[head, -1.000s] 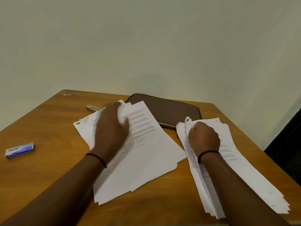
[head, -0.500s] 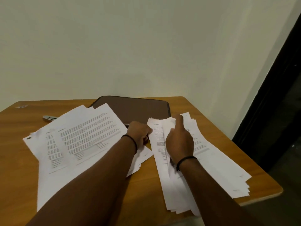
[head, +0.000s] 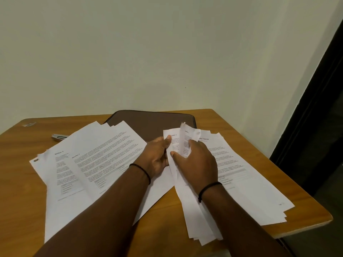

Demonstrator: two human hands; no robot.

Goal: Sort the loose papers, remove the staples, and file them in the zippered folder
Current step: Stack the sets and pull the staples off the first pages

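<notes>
Both hands met at the far end of the right-hand stack of white printed sheets (head: 241, 175), which lay directly under and beyond them. The stack's long axis ran from that far end back toward the person, slanting out to the right along the right forearm. The left hand (head: 156, 160) gripped the stack's left edge, thumb on top of a sheet headed with a section number, fingers curled beneath. The right hand (head: 196, 164) rested on the same stack just beside it, thumb pressed onto the paper; its fingers appeared to curl round a raised, folded-back top corner (head: 187, 134), though the fingertips were hidden behind the hand.

That lifted corner stood just beyond the two thumbs, about equally near either hand; if a staple sat there it was too small to see.

The fanned pile of white printed pages (head: 89, 164) lay to the left of the left hand, partly under the left forearm. The closed brown zippered folder (head: 154, 121) lay flat just beyond both hands, its near edge covered by both lots of paper.

A small metal tool (head: 59, 137), possibly a staple remover, lay well to the far left of the left hand.
</notes>
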